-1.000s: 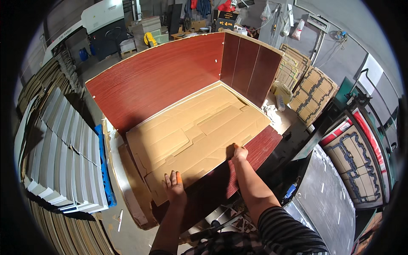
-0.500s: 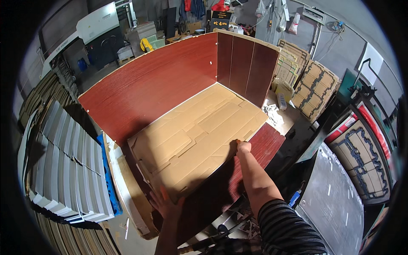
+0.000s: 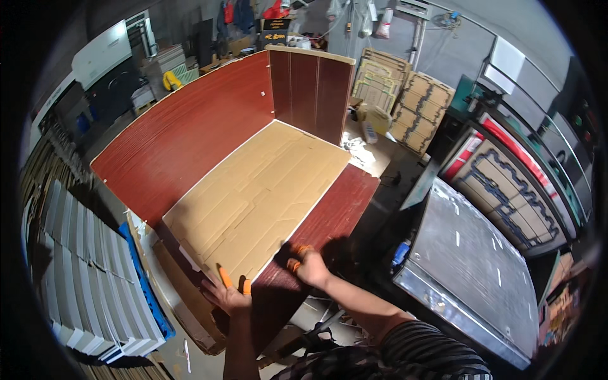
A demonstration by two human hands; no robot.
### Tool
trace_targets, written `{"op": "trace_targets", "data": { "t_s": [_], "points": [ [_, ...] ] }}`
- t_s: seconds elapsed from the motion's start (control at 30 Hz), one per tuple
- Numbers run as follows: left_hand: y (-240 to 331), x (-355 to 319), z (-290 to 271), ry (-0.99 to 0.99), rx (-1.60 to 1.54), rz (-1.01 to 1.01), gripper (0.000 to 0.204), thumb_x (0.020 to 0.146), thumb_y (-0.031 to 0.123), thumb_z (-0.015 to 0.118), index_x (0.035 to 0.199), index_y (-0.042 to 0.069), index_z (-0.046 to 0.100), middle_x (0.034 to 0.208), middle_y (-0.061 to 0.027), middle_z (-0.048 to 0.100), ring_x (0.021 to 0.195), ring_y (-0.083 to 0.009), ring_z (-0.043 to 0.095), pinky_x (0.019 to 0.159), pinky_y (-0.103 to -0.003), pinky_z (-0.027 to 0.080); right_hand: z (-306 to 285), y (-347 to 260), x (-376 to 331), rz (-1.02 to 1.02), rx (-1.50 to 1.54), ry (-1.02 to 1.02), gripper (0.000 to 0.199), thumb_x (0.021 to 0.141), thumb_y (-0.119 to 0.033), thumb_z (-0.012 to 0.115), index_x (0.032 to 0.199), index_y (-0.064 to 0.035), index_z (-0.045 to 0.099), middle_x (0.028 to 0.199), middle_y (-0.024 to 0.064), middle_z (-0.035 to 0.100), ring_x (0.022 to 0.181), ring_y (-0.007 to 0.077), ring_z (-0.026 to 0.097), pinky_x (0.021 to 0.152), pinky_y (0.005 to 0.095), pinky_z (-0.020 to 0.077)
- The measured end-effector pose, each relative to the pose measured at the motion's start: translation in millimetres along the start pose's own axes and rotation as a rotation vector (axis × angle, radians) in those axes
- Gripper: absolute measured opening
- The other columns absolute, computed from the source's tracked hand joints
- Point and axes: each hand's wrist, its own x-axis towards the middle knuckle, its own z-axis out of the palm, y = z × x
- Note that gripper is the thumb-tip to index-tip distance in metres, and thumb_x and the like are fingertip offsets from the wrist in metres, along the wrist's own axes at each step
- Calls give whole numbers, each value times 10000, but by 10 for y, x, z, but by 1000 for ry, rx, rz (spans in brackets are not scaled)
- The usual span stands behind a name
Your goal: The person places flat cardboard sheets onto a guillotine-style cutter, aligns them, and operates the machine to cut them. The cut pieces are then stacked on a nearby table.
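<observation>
A stack of flat brown die-cut cardboard sheets [image 3: 253,190] lies within a dark red wooden frame [image 3: 190,126]. My left hand [image 3: 229,297] is at the near left corner of the cardboard, its fingers spread and wearing orange finger cots. Just off the cardboard's near edge, over the red board [image 3: 329,215], is my right hand [image 3: 311,269]. Orange cots cover its fingertips too, and a gap shows between its thumb and fingers with nothing visible in it. I cannot tell whether the right fingertips touch the board.
Bundled grey-white sheets [image 3: 88,266] stand in a stack on the left, beside a blue pallet [image 3: 142,278]. To the right is a metal-topped table [image 3: 472,259] with a blue bottle [image 3: 401,252] at its edge. Framed cutting dies [image 3: 506,196] lean beyond it. High red panels wall the far sides.
My right hand has come back toward me along the cardboard's near edge, and its fingers have opened. My left hand stays by the near corner. The view has swung right.
</observation>
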Motion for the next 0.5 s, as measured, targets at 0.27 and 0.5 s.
{"op": "trace_targets", "data": {
  "t_s": [0.27, 0.5],
  "points": [
    [110, 95, 237, -504, 60, 126, 901, 823, 644, 515, 1516, 157, 209, 1580, -91, 174, 1455, -368, 79, 1150, -582, 35, -2093, -908, -2073, 30, -45, -206, 379, 881, -199, 674, 1187, 12, 604, 1091, 215, 640, 972, 338, 643, 858, 362, 512],
    [459, 371, -321, -252, 191, 97, 603, 915, 390, 524, 1386, 36, 400, 1449, -149, 390, 1335, -379, 331, 1075, -589, 247, -4062, -1667, -4363, 45, -845, 924, 401, 748, -83, 769, 1117, -34, 618, 1031, 181, 655, 978, 321, 642, 842, 364, 522]
  ]
}}
